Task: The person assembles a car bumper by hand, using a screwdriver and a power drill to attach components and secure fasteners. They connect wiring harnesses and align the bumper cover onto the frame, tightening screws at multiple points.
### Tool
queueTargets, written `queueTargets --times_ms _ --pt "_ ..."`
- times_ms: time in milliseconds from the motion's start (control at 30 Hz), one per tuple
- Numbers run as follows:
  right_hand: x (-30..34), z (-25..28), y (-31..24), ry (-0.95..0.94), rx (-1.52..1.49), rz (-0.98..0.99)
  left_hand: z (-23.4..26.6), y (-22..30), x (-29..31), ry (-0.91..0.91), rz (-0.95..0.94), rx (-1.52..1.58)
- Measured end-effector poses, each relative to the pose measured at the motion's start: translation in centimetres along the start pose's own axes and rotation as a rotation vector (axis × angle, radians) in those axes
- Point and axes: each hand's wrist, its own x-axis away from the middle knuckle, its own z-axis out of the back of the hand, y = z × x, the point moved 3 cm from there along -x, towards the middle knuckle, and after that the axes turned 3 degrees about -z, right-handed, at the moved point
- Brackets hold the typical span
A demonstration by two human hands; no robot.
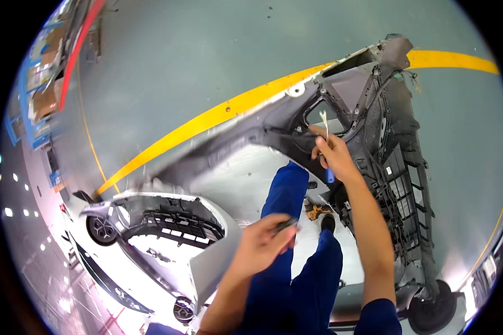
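Observation:
My right hand [334, 153] is closed around a blue-handled pry tool [330, 176]. The tool's pale forked tip points away from me, over a framed opening in a large dark car bumper [349, 86] seen from its inner side. Brackets, wiring and a slatted grille [399, 178] run along the bumper's right arm. Closer to me, my left hand [265, 243] pinches a small dark piece [285, 225] between thumb and fingers. Motion blurs that piece, so its kind is unclear. It is held in the air, apart from the bumper.
A yellow-and-black power drill [317, 211] lies by my shoe [328, 223]. To the left stands a white car [207, 268] with its front end exposed. A yellow line [207, 117] crosses the grey floor. Blue shelving with boxes [39, 106] stands at far left.

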Motion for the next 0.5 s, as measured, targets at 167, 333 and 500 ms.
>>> queueTargets --times_ms 167,333,500 --pt "13.0 -3.2 2.0 0.183 -0.145 0.244 -4.1 -11.4 7.2 0.271 -0.315 -0.099" --pt "35.4 -5.8 10.1 -0.221 0.186 0.108 -3.9 -24.3 19.9 0.464 -0.257 0.012" --pt "50.2 -6.2 20.2 -0.137 0.190 -0.293 -5.4 -33.4 30.8 0.373 -0.304 -0.397"
